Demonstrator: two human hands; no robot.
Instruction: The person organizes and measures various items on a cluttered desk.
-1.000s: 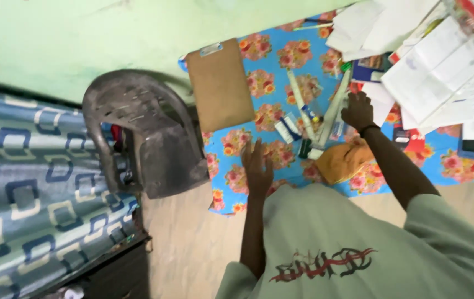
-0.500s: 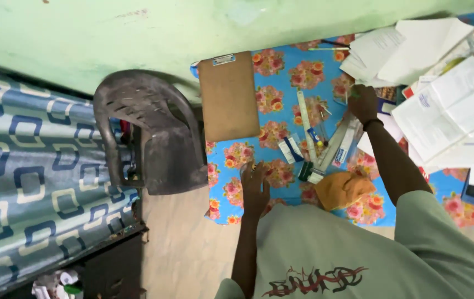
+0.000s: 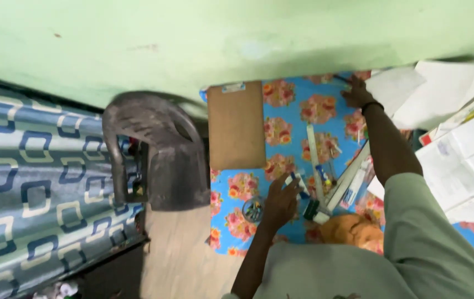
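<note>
Left hand (image 3: 281, 202) grip clamped on small white-and-blue tube (image 3: 298, 184); right hand (image 3: 357, 93) grip apart.
Steady the tube over the blue floral-cloth worktop (image 3: 292, 119); right fingers flat near white papers (image 3: 397, 88).

Single head view, steeply downward, over table (image 3: 298, 105)

the light is soft, even and fairly bright, with no glare, and the green wall (image 3: 192, 39) is lit flatly with only a faint shading along its lower edge. a dark shadow sits under the chair (image 3: 156, 149) and in the lower left corner, where detail is lost. the whole frame is smeared by motion blur: the small items by the left hand (image 3: 281, 202) run together, the papers (image 3: 458, 144) at the right edge are unreadable, the right hand (image 3: 359, 94) is soft, and lines bend slightly near the borders.
</note>
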